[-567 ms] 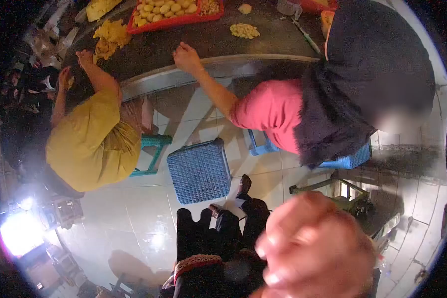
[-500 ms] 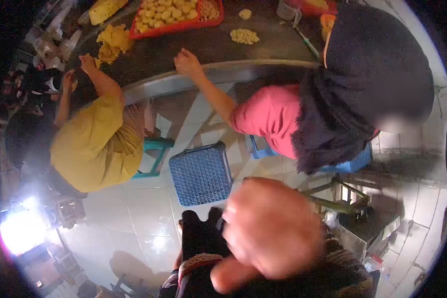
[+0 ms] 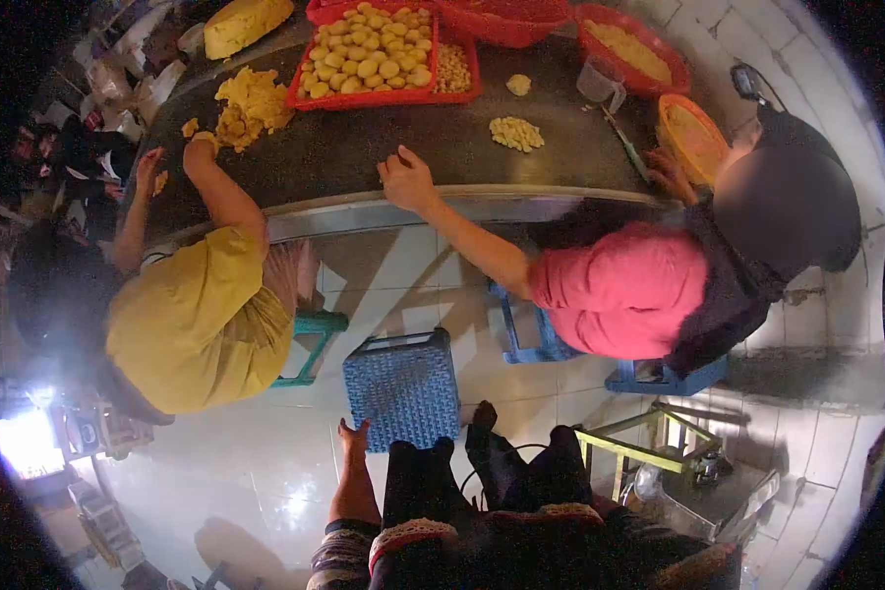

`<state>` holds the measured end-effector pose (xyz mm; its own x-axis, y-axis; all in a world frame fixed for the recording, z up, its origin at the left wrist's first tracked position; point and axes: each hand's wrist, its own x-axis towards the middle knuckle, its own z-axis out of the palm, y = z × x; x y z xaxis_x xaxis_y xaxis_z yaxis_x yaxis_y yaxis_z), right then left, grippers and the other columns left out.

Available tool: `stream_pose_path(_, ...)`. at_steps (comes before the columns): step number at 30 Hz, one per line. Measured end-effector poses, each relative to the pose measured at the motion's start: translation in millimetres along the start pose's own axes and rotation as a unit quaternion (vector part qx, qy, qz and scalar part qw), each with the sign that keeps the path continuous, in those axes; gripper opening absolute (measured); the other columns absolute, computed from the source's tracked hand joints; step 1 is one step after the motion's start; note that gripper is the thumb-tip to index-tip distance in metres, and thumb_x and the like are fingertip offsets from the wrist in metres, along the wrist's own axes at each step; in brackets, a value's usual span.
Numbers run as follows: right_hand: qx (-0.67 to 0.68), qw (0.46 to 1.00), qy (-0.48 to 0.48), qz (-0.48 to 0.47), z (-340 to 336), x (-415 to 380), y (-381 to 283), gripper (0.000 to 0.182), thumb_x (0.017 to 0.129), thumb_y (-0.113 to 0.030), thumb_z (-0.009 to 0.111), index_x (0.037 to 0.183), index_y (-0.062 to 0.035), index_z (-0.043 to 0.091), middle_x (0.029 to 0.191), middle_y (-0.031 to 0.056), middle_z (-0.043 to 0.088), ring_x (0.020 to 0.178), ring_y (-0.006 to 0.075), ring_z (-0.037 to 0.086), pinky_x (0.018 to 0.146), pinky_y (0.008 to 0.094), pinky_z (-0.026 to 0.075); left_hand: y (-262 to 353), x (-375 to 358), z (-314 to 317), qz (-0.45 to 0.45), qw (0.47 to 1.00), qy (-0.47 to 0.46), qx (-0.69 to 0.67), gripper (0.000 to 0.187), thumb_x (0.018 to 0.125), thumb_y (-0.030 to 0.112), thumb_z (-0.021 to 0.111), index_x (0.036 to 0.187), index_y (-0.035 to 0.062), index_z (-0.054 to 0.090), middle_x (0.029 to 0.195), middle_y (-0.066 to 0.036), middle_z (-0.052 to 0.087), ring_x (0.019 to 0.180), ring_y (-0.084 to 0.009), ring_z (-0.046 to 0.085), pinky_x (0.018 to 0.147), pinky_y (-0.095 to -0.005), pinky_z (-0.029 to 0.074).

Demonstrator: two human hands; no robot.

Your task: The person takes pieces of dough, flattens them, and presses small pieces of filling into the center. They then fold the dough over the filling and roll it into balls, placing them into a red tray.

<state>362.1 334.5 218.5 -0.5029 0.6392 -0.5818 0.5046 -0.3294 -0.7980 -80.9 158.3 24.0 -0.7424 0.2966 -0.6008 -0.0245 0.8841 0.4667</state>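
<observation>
The long dark-topped bench with a metal edge runs across the upper view, set so that seated workers reach the food without standing. Two co-workers sit at it on low stools: one in a yellow shirt at the left, with an arm stretched to a loose heap of yellow dough; one in a pink shirt at the right, with one hand resting flat on the bench edge, probably for support.

An unoccupied blue woven plastic stool stands on the white tiled floor between the two, just ahead of the wearer's dark-clad legs and bare feet; it is the nearest object to the wearer.

A red rectangular plastic tray of small round yellow pieces lies mid-bench, within reach of both workers. A small pile of pale shaped pieces sits apart on bare bench, near the pink-shirted worker. An orange bowl rests at the right end.

Neither of the wearer's own hands is in view, so whether their fingers are open or closed cannot be told.
</observation>
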Motion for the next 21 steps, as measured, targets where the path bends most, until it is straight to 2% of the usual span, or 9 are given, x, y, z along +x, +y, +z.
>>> stream_pose_path(4,-0.191,0.975,0.096,0.068,32,-2,-1,0.038,0.085,-0.042,0.056,0.093,-0.0043,0.058,0.081,0.0156,0.059,0.081,0.0308,0.057,0.07,0.0439,0.045,-1,35,25,-0.018,0.991,-0.024,0.129,0.112,0.058,0.043,0.08,0.139,0.001,0.016,0.131,-0.028,0.04,0.12,-0.04,0.042,0.098,-0.0461,0.038)
stream_pose_path(6,-0.285,0.944,0.138,0.097,49,4,-8,0.037,0.085,-0.041,0.056,0.087,-0.0048,0.059,0.075,0.0155,0.059,0.075,0.0326,0.058,0.066,0.0454,0.045,-6,54,46,0.05,0.992,-0.074,0.085,0.107,0.054,0.043,0.082,0.134,-0.0002,0.025,0.12,-0.027,0.05,0.109,-0.0441,0.05,0.091,-0.0487,0.043)
stream_pose_path(7,-0.329,0.925,0.154,0.111,57,7,-11,0.036,0.085,-0.041,0.055,0.084,-0.0051,0.059,0.072,0.0155,0.059,0.072,0.0335,0.058,0.064,0.0462,0.045,-5,77,47,0.095,0.98,-0.084,-0.154,0.096,0.052,0.041,0.082,0.125,-0.0001,0.035,0.107,-0.025,0.058,0.099,-0.0459,0.055,0.084,-0.0518,0.046)
stream_pose_path(8,-0.371,0.904,0.169,0.126,65,8,-13,0.036,0.085,-0.041,0.055,0.081,-0.0053,0.06,0.068,0.0154,0.059,0.069,0.0344,0.059,0.062,0.0469,0.045,-13,81,48,0.092,0.98,-0.089,-0.152,0.096,0.052,0.041,0.082,0.125,-0.0001,0.035,0.107,-0.025,0.058,0.099,-0.0459,0.055,0.084,-0.0518,0.046)
stream_pose_path(11,-0.452,0.853,0.179,0.192,82,16,-36,0.029,0.079,-0.038,0.061,0.077,-0.0085,0.061,0.069,0.0155,0.061,0.069,0.0356,0.06,0.061,0.0471,0.046,-24,70,59,0.115,0.971,-0.045,0.206,0.076,0.059,0.041,0.078,0.113,-0.0002,0.045,0.099,-0.022,0.058,0.092,-0.0425,0.057,0.079,-0.051,0.048)
stream_pose_path(12,-0.448,0.853,0.179,0.197,83,24,-47,0.029,0.079,-0.038,0.061,0.077,-0.0085,0.061,0.069,0.0155,0.061,0.069,0.0356,0.06,0.061,0.0471,0.046,6,40,48,0.093,0.976,0.005,0.199,0.074,0.063,0.043,0.076,0.114,-0.0003,0.045,0.103,-0.023,0.057,0.092,-0.0423,0.057,0.077,-0.0496,0.049)
stream_pose_path(16,-0.333,0.922,0.193,0.047,67,72,-51,0.026,0.07,-0.033,0.072,0.077,-0.0113,0.06,0.065,0.0072,0.062,0.065,0.0298,0.062,0.06,0.0414,0.049,50,61,60,0.097,0.953,-0.053,0.283,0.076,0.066,0.045,0.073,0.12,0.0,0.042,0.108,-0.024,0.056,0.096,-0.0389,0.057,0.08,-0.0482,0.048)
stream_pose_path(18,-0.225,0.965,0.129,0.023,49,123,-39,0.033,0.071,-0.036,0.072,0.085,-0.0082,0.061,0.08,0.0097,0.064,0.075,0.0277,0.063,0.067,0.0389,0.049,70,67,65,0.082,0.951,-0.06,0.293,0.075,0.067,0.046,0.072,0.12,0.0002,0.043,0.108,-0.023,0.056,0.095,-0.0379,0.058,0.079,-0.0477,0.049)
stream_pose_path(21,-0.263,0.955,0.128,-0.054,31,212,-25,0.062,0.07,-0.041,0.073,0.113,-0.0036,0.05,0.116,0.0173,0.052,0.105,0.032,0.052,0.087,0.0412,0.041,99,63,79,0.057,0.945,-0.077,0.314,0.074,0.069,0.047,0.069,0.12,0.0005,0.044,0.109,-0.022,0.056,0.094,-0.0365,0.059,0.077,-0.0469,0.049)
